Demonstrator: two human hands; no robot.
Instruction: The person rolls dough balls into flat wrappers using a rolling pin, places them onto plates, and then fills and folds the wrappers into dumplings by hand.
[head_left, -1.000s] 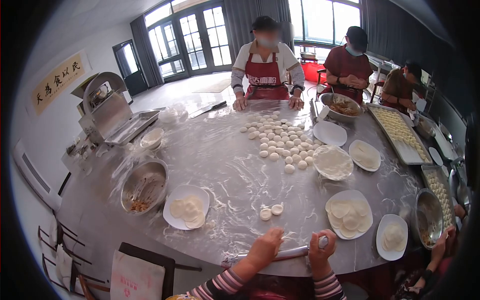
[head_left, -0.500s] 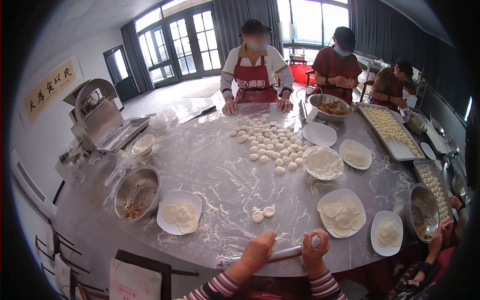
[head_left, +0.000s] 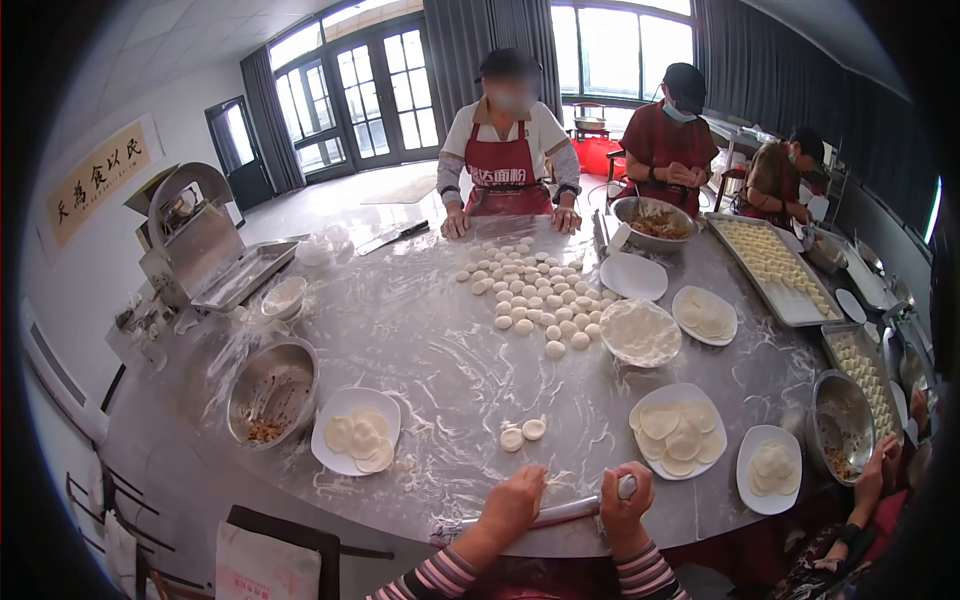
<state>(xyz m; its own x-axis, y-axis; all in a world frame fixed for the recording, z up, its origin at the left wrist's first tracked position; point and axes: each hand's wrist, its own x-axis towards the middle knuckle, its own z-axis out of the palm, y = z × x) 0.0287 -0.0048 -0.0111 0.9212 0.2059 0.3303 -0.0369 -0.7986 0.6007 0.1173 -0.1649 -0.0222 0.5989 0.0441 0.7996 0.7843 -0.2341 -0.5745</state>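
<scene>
Rolling pin (head_left: 570, 512), hands (head_left: 515, 500) (head_left: 625, 495) seemingly gripping it

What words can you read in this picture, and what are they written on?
"天為食以民" (right to left: 民以食為天): on the wall banner.
White characters on the red apron: too blurred to read.
Red print on the white bag: too small to read.

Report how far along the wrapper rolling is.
Done: flat wrappers fill the left plate and right plate. In hand: left hand and right hand grip the pin at the table edge. Left: two dough discs just ahead, plus the pile of discs mid-table.
</scene>
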